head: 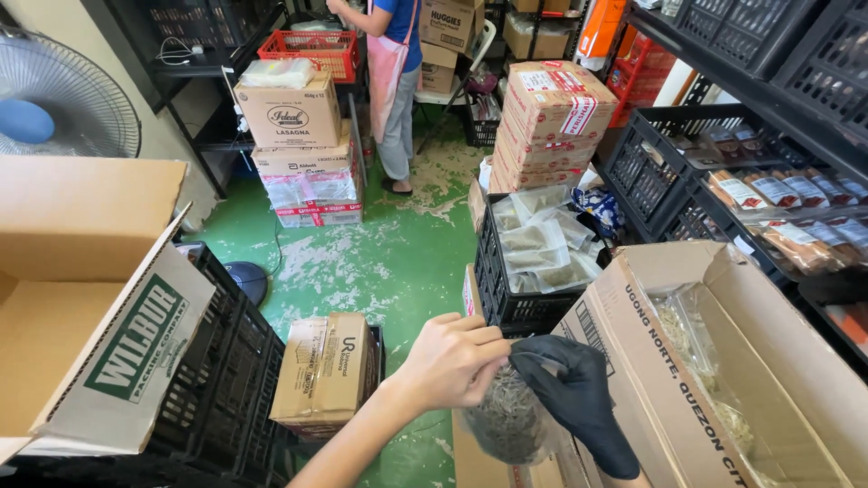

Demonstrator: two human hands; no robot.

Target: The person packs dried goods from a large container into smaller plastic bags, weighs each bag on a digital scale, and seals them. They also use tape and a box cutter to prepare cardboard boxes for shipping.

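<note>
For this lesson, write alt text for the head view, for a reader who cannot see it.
Two hands, the bare left hand and the black-gloved right hand, pinch the top of a clear bag of dried herbs. Cardboard boxes and black crates crowd a green floor.

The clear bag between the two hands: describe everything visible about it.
The clear bag is a thin, see-through plastic pouch filled with dry, shredded, grey-green stuff. It hangs upright, its top pinched shut. The bare left hand holds the top from one side; the right hand, in a black glove, holds it from the other. Its lower part bulges. It sits in front of the open cardboard box, above the green floor. Its bottom edge is hard to make out.
</note>
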